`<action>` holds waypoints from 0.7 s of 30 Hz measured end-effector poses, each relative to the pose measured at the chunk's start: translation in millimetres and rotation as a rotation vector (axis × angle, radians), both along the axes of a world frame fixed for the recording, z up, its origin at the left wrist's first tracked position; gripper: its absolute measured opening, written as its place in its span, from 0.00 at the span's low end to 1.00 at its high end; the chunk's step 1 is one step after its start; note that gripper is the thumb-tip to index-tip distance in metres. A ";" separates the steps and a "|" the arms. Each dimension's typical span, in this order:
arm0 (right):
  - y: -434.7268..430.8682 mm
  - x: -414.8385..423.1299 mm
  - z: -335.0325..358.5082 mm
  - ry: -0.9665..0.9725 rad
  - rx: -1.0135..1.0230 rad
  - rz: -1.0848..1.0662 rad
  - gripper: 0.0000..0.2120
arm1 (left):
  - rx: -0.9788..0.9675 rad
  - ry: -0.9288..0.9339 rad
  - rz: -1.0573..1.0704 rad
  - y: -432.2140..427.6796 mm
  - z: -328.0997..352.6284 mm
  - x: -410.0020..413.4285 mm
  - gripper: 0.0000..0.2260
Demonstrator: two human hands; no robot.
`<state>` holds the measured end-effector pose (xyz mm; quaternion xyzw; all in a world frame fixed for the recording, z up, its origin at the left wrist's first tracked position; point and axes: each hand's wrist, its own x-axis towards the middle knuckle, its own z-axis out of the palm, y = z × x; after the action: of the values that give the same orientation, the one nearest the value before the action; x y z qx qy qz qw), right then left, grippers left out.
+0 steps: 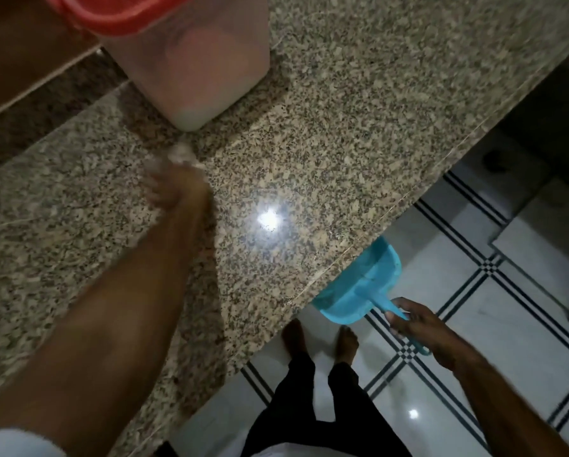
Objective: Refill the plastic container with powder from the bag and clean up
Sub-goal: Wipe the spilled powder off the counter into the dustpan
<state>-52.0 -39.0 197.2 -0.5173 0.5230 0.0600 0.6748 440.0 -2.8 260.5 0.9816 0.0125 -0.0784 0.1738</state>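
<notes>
A translucent plastic container (191, 57) with a red lid (118, 11) stands on the granite counter (342, 110), white powder showing through its walls. A small heap of spilled white powder (181, 154) lies on the counter just in front of it. My left hand (174, 189) rests flat on the counter right behind that heap, fingers blurred and dusted white. My right hand (421, 331) grips the handle of a blue dustpan (359, 285), whose pan sits tucked under the counter's front edge. The bag is not in view.
The counter's front edge (392, 209) runs diagonally from upper right to lower left. Below it is a white tiled floor with black lines (474, 291), where my bare feet (322, 338) stand. A dark opening (546, 127) lies under the counter at right.
</notes>
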 end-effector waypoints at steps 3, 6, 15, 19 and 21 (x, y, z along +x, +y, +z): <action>1.3 4.0 4.1 0.013 0.001 0.002 0.10 | -0.088 -0.074 -0.540 -34.0 0.5 -98.8 0.15; -3.5 6.8 8.4 0.012 0.008 -0.014 0.08 | -0.178 0.001 -1.011 -37.0 3.8 -154.9 0.14; -21.7 -7.8 11.5 0.052 -0.027 -0.048 0.08 | 0.001 -0.256 0.101 -69.3 13.1 -31.5 0.13; -31.5 -17.6 10.6 0.061 -0.058 -0.040 0.07 | 0.015 -0.153 -0.833 -114.8 9.8 -124.6 0.17; -38.1 -20.1 11.5 0.047 -0.055 -0.076 0.07 | -0.115 -0.029 -1.208 -125.4 10.5 -160.2 0.15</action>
<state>-72.1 -77.1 208.7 -0.5141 0.5593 0.0322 0.6495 279.8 -128.1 271.0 0.8052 -0.5532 -0.1504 0.1513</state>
